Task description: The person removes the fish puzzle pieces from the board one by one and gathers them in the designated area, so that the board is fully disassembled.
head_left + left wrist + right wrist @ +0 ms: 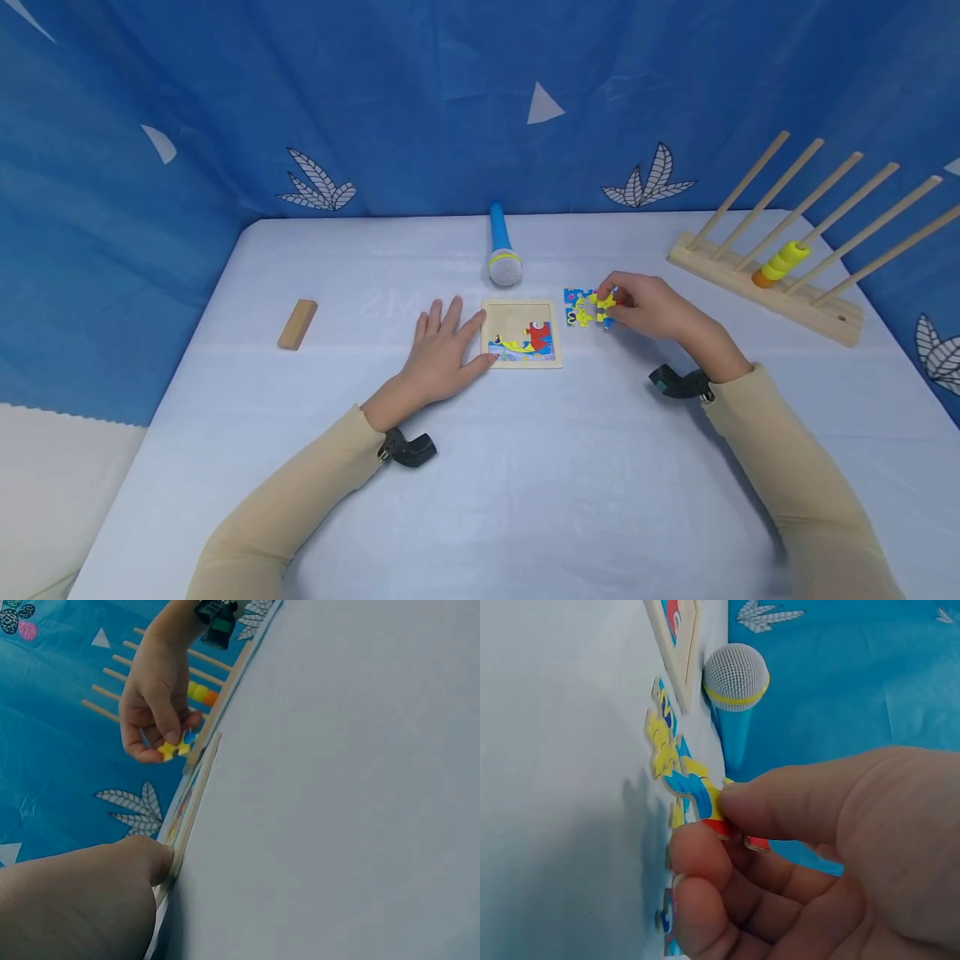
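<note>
My right hand (647, 307) pinches a yellow, blue and red puzzle piece (697, 791) between thumb and fingers, just above the table. Under and beside it lie several loose puzzle pieces (576, 310). My left hand (444, 357) lies with spread fingers at the left edge of a square wooden puzzle tray (558, 333); its thumb and forefinger touch the frame. Inside the tray, joined pieces (525, 346) in red, yellow and blue fill the lower part, and bare wood shows above. In the left wrist view the tray appears nearly edge-on, so its inside is mostly hidden.
Behind the tray lies a toy microphone (502, 250) with a blue handle. A wooden block (297, 324) rests at the left. At the right stands a wooden peg rack (765, 292) with tall rods and several yellow and orange beads (782, 263). A blue curtain (420, 108) hangs behind the table.
</note>
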A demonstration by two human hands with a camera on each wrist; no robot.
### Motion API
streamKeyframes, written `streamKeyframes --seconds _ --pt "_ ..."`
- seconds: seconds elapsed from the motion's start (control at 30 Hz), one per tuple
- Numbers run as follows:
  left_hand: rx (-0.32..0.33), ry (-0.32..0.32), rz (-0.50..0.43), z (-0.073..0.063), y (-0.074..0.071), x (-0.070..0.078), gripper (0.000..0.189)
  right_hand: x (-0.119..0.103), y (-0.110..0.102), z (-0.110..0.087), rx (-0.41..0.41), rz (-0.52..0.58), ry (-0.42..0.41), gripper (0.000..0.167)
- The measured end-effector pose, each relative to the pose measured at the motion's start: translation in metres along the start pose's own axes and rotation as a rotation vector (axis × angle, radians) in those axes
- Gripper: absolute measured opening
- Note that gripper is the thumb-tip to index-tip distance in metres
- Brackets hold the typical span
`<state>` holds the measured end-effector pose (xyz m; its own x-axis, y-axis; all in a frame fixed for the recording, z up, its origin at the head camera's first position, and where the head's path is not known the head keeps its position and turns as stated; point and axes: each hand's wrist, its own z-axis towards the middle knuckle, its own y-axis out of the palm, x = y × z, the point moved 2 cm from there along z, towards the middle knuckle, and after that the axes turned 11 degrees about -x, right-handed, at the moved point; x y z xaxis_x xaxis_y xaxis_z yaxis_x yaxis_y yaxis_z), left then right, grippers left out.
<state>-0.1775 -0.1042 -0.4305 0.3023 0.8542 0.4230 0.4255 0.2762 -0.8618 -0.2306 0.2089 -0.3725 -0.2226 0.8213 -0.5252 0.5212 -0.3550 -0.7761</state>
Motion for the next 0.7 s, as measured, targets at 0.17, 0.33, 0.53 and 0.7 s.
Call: streamKeyframes --seconds 0.17,0.33,0.53,0.7 --pt "0.008 0.003 -0.004 0.0 0.001 0.0 0.075 0.004 0.002 0.0 -0.021 0.021 0.01 0.02" --pt "0.015 0.009 -0.012 0.0 0.002 0.0 0.075 0.008 0.007 0.004 -0.039 0.028 0.002 0.02" --pt "0.018 0.016 -0.002 0.0 0.002 -0.001 0.075 0.01 0.01 0.007 -0.038 0.033 0.025 0.023" --pt "0.013 0.011 0.002 0.0 0.002 -0.002 0.075 0.007 0.011 0.009 -0.007 0.013 0.087 0.033"
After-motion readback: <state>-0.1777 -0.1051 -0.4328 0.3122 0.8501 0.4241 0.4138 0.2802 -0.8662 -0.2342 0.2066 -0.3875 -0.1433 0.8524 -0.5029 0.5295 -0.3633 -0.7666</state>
